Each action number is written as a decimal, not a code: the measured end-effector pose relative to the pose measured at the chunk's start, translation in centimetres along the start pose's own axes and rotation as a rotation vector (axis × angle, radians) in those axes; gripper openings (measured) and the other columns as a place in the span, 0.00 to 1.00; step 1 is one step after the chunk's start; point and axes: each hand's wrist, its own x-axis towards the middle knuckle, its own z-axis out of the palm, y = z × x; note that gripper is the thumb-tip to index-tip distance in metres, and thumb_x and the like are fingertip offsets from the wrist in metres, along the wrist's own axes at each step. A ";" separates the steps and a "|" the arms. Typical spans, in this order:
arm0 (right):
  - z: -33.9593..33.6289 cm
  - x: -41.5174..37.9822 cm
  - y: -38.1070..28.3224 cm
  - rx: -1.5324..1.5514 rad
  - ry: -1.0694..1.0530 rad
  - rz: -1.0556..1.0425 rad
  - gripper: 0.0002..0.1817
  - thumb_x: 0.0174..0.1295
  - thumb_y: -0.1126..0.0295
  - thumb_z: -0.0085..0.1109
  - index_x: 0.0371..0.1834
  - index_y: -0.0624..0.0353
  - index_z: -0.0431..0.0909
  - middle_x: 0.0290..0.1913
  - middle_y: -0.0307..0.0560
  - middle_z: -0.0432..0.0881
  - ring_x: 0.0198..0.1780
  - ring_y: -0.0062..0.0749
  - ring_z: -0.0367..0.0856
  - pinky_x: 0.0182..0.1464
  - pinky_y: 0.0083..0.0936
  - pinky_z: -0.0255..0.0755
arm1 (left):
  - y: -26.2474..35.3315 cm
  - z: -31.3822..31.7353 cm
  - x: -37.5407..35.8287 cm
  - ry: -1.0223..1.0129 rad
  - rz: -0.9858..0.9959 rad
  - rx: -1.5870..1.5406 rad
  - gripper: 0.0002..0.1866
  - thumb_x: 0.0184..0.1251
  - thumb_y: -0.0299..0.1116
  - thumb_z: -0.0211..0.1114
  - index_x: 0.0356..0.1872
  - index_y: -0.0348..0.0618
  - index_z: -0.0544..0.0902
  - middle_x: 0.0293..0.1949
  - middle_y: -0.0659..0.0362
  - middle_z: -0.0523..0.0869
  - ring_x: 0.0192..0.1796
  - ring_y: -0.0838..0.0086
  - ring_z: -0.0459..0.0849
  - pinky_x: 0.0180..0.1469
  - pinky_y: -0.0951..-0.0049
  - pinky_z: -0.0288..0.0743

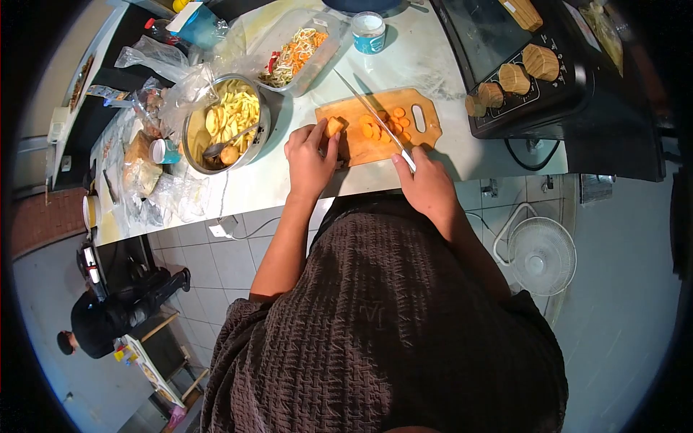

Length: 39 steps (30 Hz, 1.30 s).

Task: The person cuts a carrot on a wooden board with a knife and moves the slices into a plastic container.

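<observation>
My left hand (312, 157) is closed on a piece of carrot (333, 128) at the left side of the wooden cutting board (354, 153). In my right hand (427, 180) is the handle of a knife (372, 110), whose long blade slants up and left across the board. Orange carrot slices (370, 130) lie on both sides of the blade. To the left of my left hand stands a metal pot (266, 123) holding pale yellow cut pieces (234, 108) and a spoon (214, 149).
A plastic container (321, 47) of shredded vegetables and a blue-labelled tub (369, 34) stand behind the board. To the right is a black toaster oven (498, 65). Plastic bags (155, 61) crowd the counter's left. A fan (538, 256) is below right; another person (108, 321) sits lower left.
</observation>
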 end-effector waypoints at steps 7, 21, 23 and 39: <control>-0.2 0.4 0.9 0.014 0.011 0.008 0.27 0.70 0.45 0.47 0.45 0.62 0.74 0.38 0.70 0.82 0.44 0.68 0.80 0.49 0.54 0.72 | 0.9 -0.5 0.6 0.005 0.033 0.061 0.18 0.61 0.37 0.69 0.52 0.45 0.85 0.46 0.55 0.82 0.52 0.60 0.76 0.57 0.61 0.65; -1.2 0.6 1.7 0.079 0.048 -0.010 0.26 0.69 0.45 0.48 0.44 0.61 0.73 0.37 0.68 0.82 0.44 0.67 0.79 0.48 0.55 0.71 | 3.0 0.0 4.1 -0.352 0.345 0.063 0.11 0.57 0.32 0.70 0.41 0.49 0.82 0.49 0.60 0.81 0.56 0.61 0.72 0.56 0.60 0.60; -1.1 0.7 1.8 0.100 0.049 0.020 0.26 0.69 0.45 0.48 0.44 0.61 0.73 0.38 0.67 0.82 0.44 0.67 0.79 0.49 0.55 0.71 | 2.9 0.0 4.3 -0.348 0.337 0.033 0.11 0.56 0.32 0.71 0.40 0.49 0.83 0.47 0.60 0.81 0.55 0.62 0.72 0.56 0.59 0.59; -1.5 1.1 1.2 0.079 -0.025 0.009 0.27 0.69 0.45 0.48 0.45 0.63 0.74 0.40 0.69 0.82 0.47 0.67 0.79 0.51 0.53 0.71 | 1.8 -1.1 3.9 -0.341 0.217 -0.087 0.09 0.60 0.38 0.70 0.39 0.48 0.85 0.33 0.60 0.86 0.47 0.65 0.78 0.56 0.62 0.58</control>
